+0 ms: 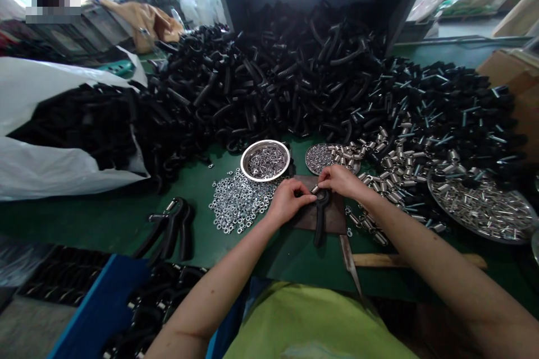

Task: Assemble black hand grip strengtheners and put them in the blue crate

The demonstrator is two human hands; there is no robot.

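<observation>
A black plastic handle (pixel 320 225) with a rounded head lies on a brown square pad (pixel 300 220) in front of me. My left hand (pixel 289 200) is closed, its thumb and forefinger gripping the handle's head from the left. My right hand (pixel 340 180) pinches a small metal coil spring (pixel 314 189) just above the head, between both hands. The exact contact of the fingertips is partly hidden. Beyond the hands stand a steel bowl (pixel 248 174) of small metal pieces and a shallow dish (pixel 309 166) of tiny parts. Loose nuts (pixel 238 205) are heaped left of the pad.
A large pile of black handles (pixel 269 84) fills the back. Coil springs (pixel 391 179) and a tray of metal pins (pixel 484 207) are at right. A knife (pixel 348 261) and a wooden tool handle (pixel 387 260) lie near the front edge. Assembled hand grips (pixel 170 227) rest at left.
</observation>
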